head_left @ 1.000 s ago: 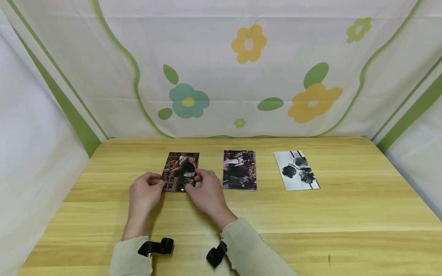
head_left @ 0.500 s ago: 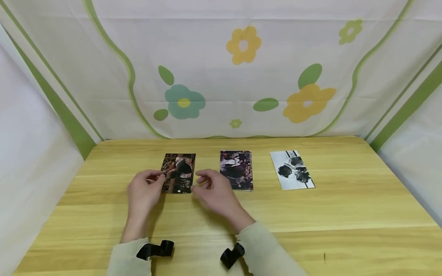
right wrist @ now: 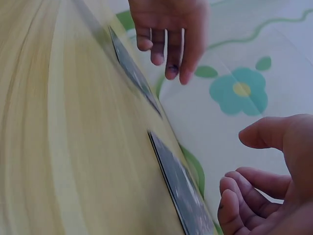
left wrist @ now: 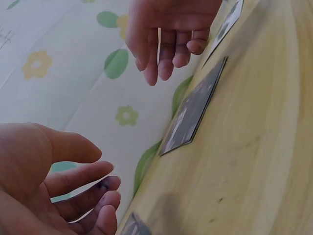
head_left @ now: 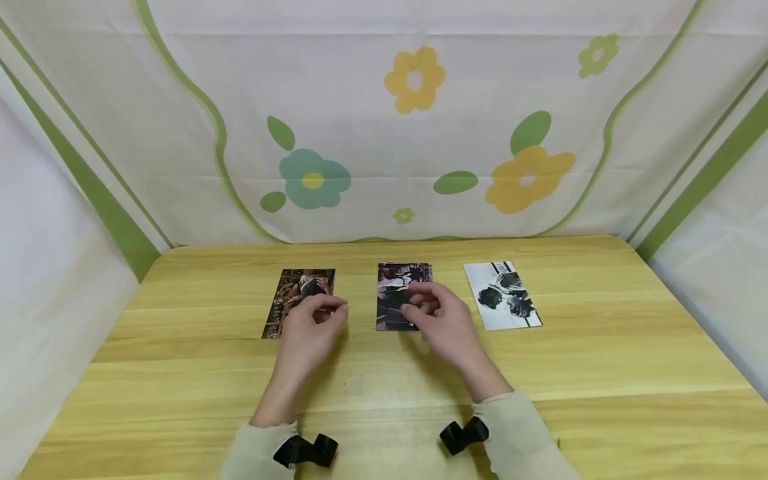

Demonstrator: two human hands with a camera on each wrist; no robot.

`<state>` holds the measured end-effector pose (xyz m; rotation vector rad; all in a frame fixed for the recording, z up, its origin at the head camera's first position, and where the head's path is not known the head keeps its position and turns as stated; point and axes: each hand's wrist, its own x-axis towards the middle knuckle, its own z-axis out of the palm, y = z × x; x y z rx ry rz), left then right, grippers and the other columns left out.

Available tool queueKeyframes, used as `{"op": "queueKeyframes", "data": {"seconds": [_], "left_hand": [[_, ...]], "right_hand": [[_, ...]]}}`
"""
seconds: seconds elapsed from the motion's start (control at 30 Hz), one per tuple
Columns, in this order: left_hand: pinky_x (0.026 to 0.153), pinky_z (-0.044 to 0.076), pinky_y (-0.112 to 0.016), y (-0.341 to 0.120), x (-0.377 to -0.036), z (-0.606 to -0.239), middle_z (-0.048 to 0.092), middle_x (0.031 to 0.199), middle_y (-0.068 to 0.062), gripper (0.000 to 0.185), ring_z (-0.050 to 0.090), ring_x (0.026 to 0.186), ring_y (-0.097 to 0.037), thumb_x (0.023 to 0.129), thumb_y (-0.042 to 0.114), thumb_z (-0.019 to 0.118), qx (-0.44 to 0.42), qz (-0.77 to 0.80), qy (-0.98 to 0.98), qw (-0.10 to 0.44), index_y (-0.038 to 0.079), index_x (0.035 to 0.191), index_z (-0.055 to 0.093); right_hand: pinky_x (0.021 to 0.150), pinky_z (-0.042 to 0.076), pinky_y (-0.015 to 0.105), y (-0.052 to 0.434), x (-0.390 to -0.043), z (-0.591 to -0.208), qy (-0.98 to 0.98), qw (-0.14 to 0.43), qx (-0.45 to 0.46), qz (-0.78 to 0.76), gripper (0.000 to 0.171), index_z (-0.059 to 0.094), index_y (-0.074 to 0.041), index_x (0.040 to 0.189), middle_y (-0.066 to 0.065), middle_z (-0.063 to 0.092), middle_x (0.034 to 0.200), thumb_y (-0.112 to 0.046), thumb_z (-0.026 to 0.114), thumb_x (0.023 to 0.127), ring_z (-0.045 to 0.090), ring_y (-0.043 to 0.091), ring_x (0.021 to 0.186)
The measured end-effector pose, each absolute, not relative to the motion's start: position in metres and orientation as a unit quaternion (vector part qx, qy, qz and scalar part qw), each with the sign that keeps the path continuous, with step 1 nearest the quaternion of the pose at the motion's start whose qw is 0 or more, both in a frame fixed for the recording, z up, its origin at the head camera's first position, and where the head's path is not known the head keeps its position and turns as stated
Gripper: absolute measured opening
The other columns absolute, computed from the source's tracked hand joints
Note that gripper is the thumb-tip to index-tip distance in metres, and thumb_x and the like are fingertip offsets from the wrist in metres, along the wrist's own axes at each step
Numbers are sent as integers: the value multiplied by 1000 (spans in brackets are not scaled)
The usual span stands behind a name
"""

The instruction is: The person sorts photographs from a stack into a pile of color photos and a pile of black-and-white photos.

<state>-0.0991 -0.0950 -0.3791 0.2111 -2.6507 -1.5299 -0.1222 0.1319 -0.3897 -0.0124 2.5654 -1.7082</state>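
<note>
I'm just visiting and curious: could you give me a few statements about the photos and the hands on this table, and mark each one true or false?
1. Three photos lie in a row on the wooden table. True.
2. The left hand grips the left photo and lifts it. False: its fingers are loosely curled and hold nothing; the photo lies flat.
3. The right hand is over the middle photo. True.
4. The black-and-white photo is the leftmost. False: it lies farthest right.
5. The right hand holds a pen. False: it holds nothing.
</note>
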Motion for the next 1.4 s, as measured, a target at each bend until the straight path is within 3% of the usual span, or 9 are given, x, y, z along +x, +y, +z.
{"op": "queueKeyframes", "data": {"seconds": [0.3,0.63,0.97,1.4], "left_hand": [[86,53,-33,-69,-95,-389,78,111,-11,16,68,97,-21,99,13,73,53,-543,-838,15,5,112,80],[83,54,-32,-54,-93,-404,77,102,-10,16,66,89,-16,97,10,74,62,-579,-813,-6,2,110,79],[80,56,-25,-50,-99,-413,73,104,-12,15,66,90,-17,93,7,76,67,-558,-826,33,2,108,77],[76,52,-30,-40,-100,-415,71,101,-11,15,62,84,-17,91,7,77,86,-524,-846,53,3,105,76]], "right_hand": [[94,52,33,154,-126,-399,820,3,52,-569,42,69,-12,138,8,71,121,-19,77,97,62,22,108],[84,51,22,160,-128,-422,808,-30,92,-581,34,71,-11,132,7,72,112,-16,74,98,60,17,98],[91,52,27,158,-133,-425,841,-36,65,-537,38,70,-11,134,9,70,115,-17,76,97,63,20,103],[90,54,25,158,-133,-428,850,-36,62,-522,45,66,-6,136,11,67,120,-14,77,94,64,22,105]]}}
